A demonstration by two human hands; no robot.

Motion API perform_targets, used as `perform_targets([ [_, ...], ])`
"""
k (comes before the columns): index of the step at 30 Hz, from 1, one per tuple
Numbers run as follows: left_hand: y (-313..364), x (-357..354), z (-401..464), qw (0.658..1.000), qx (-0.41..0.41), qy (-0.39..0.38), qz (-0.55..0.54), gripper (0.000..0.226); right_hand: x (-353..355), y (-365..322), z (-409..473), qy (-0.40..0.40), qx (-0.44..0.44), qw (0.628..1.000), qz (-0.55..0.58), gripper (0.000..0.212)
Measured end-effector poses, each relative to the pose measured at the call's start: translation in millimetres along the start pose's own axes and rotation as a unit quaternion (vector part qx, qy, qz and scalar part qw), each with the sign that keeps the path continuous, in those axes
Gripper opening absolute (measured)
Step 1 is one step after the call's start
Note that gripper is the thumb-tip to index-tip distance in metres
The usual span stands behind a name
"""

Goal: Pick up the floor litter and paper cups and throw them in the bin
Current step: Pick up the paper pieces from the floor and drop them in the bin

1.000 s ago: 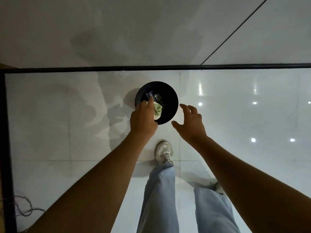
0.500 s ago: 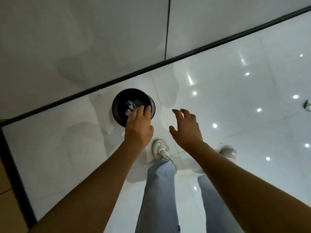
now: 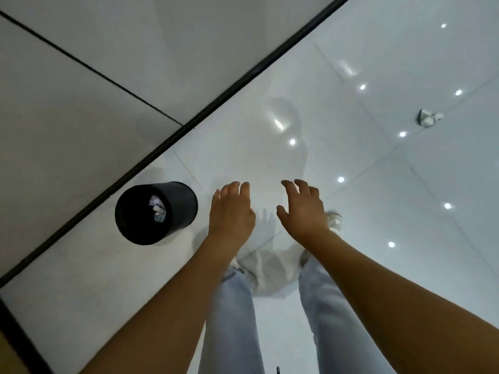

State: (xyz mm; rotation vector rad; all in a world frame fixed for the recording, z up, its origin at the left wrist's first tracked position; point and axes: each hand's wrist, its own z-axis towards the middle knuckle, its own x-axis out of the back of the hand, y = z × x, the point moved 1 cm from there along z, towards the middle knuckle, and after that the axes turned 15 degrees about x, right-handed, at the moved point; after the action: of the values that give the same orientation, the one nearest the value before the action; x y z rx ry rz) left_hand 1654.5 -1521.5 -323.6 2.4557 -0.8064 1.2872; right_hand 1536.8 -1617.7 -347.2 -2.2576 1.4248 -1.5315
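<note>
Black plastic forms the round bin (image 3: 172,211), which stands on the glossy white tiled floor (image 3: 378,184) close to the dark baseboard strip (image 3: 189,125) that runs along the foot of the pale wall (image 3: 108,49). In the head view, crumpled litter (image 3: 157,209) lies deep inside the bin, pale scraps against its dark inner wall.

Just to the right of the bin, clear of its side, the left hand (image 3: 231,211) hangs palm down above the floor with fingers loosely extended, released and holding nothing. Farther right of the bin, beyond the left hand and apart from it, the right hand (image 3: 303,211) is also released, fingers spread and slightly bent, with nothing in it.

Well away from the bin, far off to the right and farther out across the tiles, a small white crumpled piece (image 3: 428,117) lies on the floor; it is too small to tell whether it is a paper cup or a wad of paper.

Nearer than the bin, light blue jeans (image 3: 235,319) cover both legs, and a pale shoe (image 3: 334,221) shows just past the right wrist. Bright ceiling-light reflections dot the floor to the right of the bin.
</note>
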Motion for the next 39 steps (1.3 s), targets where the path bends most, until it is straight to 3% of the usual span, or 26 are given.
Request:
perform_targets([
  [7, 155, 4, 4, 0.998, -0.047, -0.029, 0.035, 0.054, 80, 142, -32, 0.011, -0.073, 0.997, 0.028, 0.059],
  [14, 286, 24, 20, 0.989, -0.130, -0.009, 0.063, 0.052, 157, 249, -49, 0.072, -0.161, 0.983, 0.053, 0.058],
  [23, 380, 62, 67, 0.964, -0.223, -0.027, 0.141, 0.048, 211, 302, -28, 0.111, -0.226, 0.963, 0.101, 0.060],
  [32, 471, 129, 166, 0.927, -0.299, -0.029, 0.222, 0.049, 280, 338, 49, 0.178, -0.285, 0.927, 0.167, 0.057],
  [39, 554, 128, 209, 0.901, -0.329, -0.052, 0.277, 0.051, 298, 390, 84, 0.200, -0.314, 0.902, 0.221, 0.055],
])
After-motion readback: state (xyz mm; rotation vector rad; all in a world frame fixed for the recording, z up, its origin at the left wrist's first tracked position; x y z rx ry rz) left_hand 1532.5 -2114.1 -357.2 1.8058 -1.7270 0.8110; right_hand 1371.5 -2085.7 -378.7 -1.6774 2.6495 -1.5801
